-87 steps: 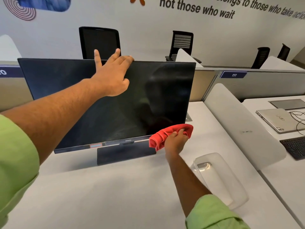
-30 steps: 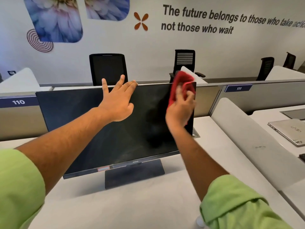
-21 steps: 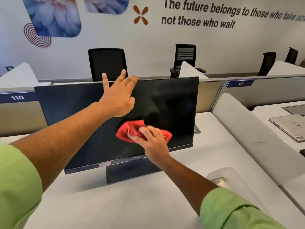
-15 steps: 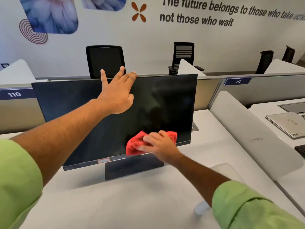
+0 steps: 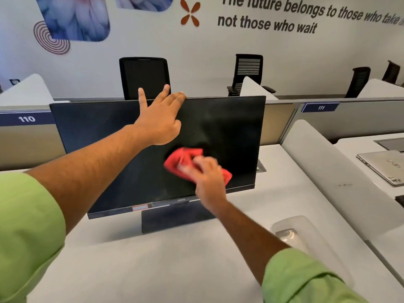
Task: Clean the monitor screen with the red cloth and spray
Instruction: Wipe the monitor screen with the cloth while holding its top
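A black monitor [image 5: 105,136] with a dark screen stands on a white desk [image 5: 153,265]. My left hand [image 5: 160,121] lies flat against the top middle of the screen, fingers straight and reaching over the upper edge. My right hand [image 5: 205,173], blurred by motion, presses a bunched red cloth [image 5: 181,159] against the lower right part of the screen. No spray bottle is in view.
A clear plastic tray [image 5: 306,237] lies on the desk at the right. A white divider [image 5: 341,178] separates the neighbouring desk, where a closed silver laptop [image 5: 384,167] sits. Black office chairs [image 5: 144,77] stand behind the partition.
My right hand with the cloth has swept from the screen's top right corner down to its lower edge, then up a little across the lower right. My left hand has stayed on the top edge.
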